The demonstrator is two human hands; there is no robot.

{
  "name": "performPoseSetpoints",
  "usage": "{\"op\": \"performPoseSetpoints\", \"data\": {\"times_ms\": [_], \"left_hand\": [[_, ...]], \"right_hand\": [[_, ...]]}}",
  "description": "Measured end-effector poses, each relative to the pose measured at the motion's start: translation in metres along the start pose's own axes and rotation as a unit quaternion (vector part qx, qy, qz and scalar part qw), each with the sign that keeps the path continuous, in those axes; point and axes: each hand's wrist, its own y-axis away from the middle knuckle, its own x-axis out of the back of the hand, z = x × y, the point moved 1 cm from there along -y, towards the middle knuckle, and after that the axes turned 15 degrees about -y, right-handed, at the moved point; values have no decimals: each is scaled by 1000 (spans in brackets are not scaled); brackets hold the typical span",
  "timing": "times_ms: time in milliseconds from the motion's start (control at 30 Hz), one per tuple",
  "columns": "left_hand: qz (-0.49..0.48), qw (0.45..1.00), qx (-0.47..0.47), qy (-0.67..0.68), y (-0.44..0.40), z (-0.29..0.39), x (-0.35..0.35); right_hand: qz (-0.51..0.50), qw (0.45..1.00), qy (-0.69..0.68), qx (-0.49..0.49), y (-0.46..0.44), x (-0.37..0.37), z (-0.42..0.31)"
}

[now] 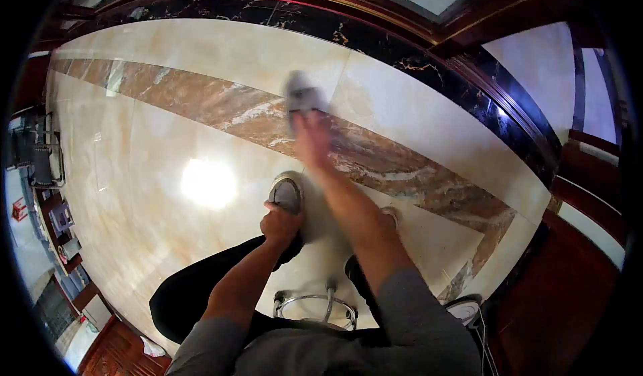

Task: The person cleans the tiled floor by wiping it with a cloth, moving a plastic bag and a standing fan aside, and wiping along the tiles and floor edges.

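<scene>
The left hand has its fingers curled around a grey shoe with a pale rim, near the middle of the glossy cream marble floor. The right hand, blurred, reaches farther out, touching a smeared grey shoe-like object over the brown marble band, closer to the floor's far edge, lined with black marble; how its fingers close, I cannot tell. A round chrome stool base shows at the bottom, between black-trousered legs.
</scene>
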Motion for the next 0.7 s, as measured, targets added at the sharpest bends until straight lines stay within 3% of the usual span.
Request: {"op": "performPoseSetpoints", "data": {"times_ms": [33,100,167,200,233,267,300,333,400,467,500,567,633,700], "left_hand": [[1,1000,-4,-2,-3,1,-4],[-10,1000,-22,-20,-9,-5,-19],[-3,1000,-19,-3,-13,-6,-20],[12,1000,-22,-2,-9,-7,-19],[26,999,-26,-3,-7,-9,-19],[18,999,-25,-16,-11,-10,-24],[38,999,-17,-18,-8,-9,-23],[58,998,-12,-28,-12,-9,-30],[82,995,-22,-44,-11,-10,-35],[43,998,-33,-32,-7,-10,-23],[47,997,-43,-41,-4,-8,-22],[33,998,-43,-14,-4,-11,-19],[44,996,-49,-61,-13,-7,-21],[41,996,-34,-68,-8,-4,-21]], "right_hand": [[-112,989,-91,-2,-1,-18,-11],[-168,975,-139,-46,3,-30,-9],[-67,905,-419,-5,-4,-41,37],[-29,937,-347,-44,-5,44,38],[-118,822,-431,-352,-6,106,58],[-112,832,-490,-232,2,106,143],[-22,799,-543,-256,21,165,182],[-71,760,-549,-341,39,232,213],[-8,805,-468,-364,95,330,250],[46,935,-206,-284,161,384,287],[85,920,-235,-303,207,396,349],[135,898,-269,-320,258,365,419],[201,953,-34,-225,266,317,443],[232,941,207,-132,279,264,439]]}}
